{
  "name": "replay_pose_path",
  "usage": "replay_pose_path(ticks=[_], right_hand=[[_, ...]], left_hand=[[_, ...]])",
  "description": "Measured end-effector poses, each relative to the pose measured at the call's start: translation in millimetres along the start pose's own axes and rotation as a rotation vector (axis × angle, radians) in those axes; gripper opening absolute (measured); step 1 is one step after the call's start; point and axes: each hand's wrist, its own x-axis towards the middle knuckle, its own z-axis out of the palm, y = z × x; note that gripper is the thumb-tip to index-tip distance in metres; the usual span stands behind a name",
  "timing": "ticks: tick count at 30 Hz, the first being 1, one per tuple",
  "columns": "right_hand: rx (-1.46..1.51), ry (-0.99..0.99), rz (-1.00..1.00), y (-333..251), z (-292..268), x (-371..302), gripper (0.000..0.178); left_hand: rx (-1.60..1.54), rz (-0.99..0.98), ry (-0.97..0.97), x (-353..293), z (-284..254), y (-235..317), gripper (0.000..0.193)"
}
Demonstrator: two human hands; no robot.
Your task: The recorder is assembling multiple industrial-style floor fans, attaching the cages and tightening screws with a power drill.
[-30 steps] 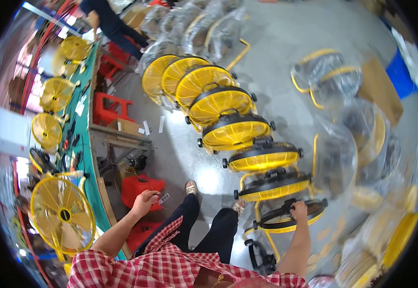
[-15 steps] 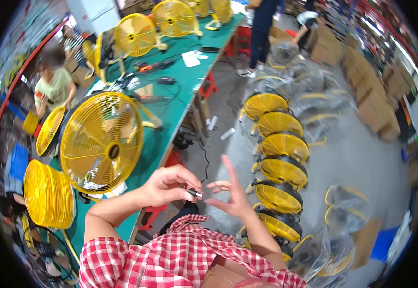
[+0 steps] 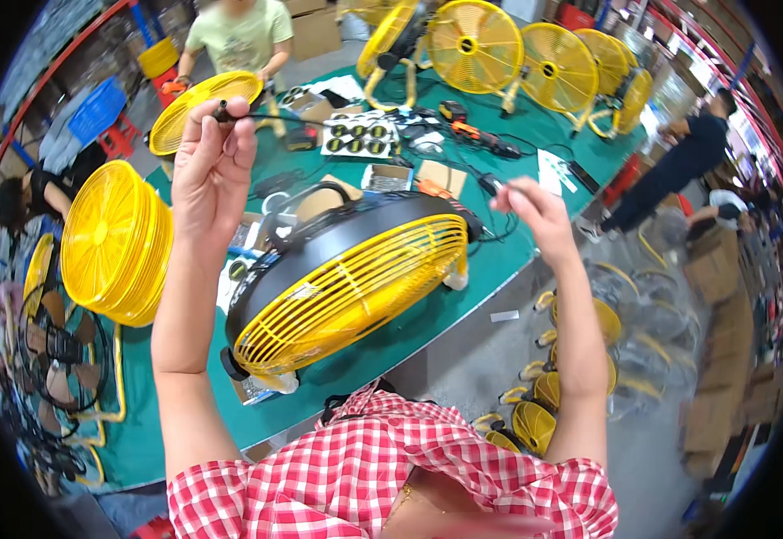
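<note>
My left hand (image 3: pixel 210 175) is raised over the table's left part, its fingers pinching a small black cord end (image 3: pixel 222 112). From it a thin black cord (image 3: pixel 283 118) runs right across the table. To the right, beyond the fan's corner, my right hand (image 3: pixel 542 216) has its fingers closed at a dark cable end (image 3: pixel 490 184); its exact shape is unclear. Between my forearms a large drum fan (image 3: pixel 355 287) with a black housing and yellow grille stands on the green table (image 3: pixel 391 355), its grille facing me and tilted upward.
Stacked yellow grilles (image 3: pixel 108 242) stand at left. Across the table a co-worker in a light green shirt (image 3: pixel 243 36) is by another yellow grille (image 3: pixel 195 112). A label sheet (image 3: pixel 360 135), a power drill (image 3: pixel 481 137) and finished fans (image 3: pixel 474 49) occupy the far side. More fans (image 3: pixel 535 427) stand on the floor.
My view has turned left toward the table. My hands, close together before, are now wide apart over the fan. The fan now shows its housing from above.
</note>
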Motion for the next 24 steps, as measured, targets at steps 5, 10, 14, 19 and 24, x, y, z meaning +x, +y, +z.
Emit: replay_pose_path(ticks=[5,10,14,19,24], right_hand=[[-0.145,-0.271,0.001,31,50,125,0.036],[-0.53,-0.518,0.104,3,132,158,0.054],[-0.262,-0.895,-0.004,-38,182,138,0.041],[-0.497,-0.917,-0.139,-56,181,108,0.023],[-0.583,-0.91,-0.067,-79,175,92,0.016]], left_hand=[[0.379,0.237,0.193,-7,-61,19,0.015],[0.897,0.055,0.324,-47,-119,17,0.012],[0.798,-0.187,0.387,-88,-153,8,0.013],[0.724,-0.47,0.289,-149,-169,-18,0.008],[0.627,-0.653,0.136,-189,-173,-62,0.012]])
